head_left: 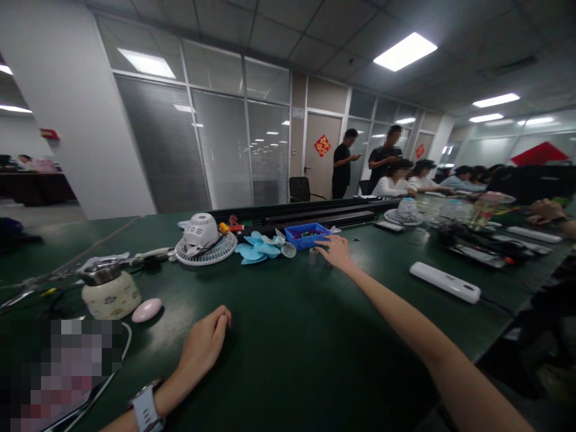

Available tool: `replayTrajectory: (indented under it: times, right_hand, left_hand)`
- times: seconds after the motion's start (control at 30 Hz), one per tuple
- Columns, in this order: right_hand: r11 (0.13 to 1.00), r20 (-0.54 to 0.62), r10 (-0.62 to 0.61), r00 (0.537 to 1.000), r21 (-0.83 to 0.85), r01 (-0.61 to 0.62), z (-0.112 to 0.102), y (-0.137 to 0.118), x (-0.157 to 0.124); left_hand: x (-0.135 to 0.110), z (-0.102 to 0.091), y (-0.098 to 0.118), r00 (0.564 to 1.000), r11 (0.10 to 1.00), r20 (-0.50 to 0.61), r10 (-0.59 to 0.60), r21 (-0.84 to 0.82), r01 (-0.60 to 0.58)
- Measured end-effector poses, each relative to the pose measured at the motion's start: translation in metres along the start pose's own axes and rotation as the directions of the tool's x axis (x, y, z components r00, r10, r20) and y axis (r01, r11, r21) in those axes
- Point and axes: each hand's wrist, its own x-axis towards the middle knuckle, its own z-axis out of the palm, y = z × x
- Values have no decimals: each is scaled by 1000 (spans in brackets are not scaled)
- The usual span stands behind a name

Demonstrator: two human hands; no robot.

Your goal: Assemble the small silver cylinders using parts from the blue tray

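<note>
My left hand (206,339) rests on the green table (279,336) with its fingers curled in, and nothing shows in it. My right hand (335,252) reaches forward, palm down, with fingers stretched apart. Its fingertips are at the front right of a blue bin (302,242) that holds small parts. Just left of the fingers stands a small grey-brown cylinder (313,257); whether they touch it I cannot tell. Light blue fan blades (257,248) lie left of the bin. Beside them is a white fan head (201,234) on its round grille (211,255).
A patterned jar (111,295), a pink oval object (147,310) and a pixelated device (67,372) are at left. A white power strip (444,282) lies at right, with cluttered parts beyond. Black rails (315,211) run along the back. Several people sit or stand farther off.
</note>
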Motion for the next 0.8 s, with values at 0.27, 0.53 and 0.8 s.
replayTrajectory:
  times: [0.27,0.53,0.8]
  right_hand:
    - [875,177,241,954,386,-292,10,34,-27]
    - [842,179,270,946,433,-322,2,18,-39]
    - [606,314,-233,921,787,-115,-43,-114,-73]
  left_hand:
    - [0,0,2,1000,1000,14,-17,20,17]
    - [1,1,0,1000,1000,9,19,16,-19]
    - [-2,-2,8,998,996,-4,69,-65,-69]
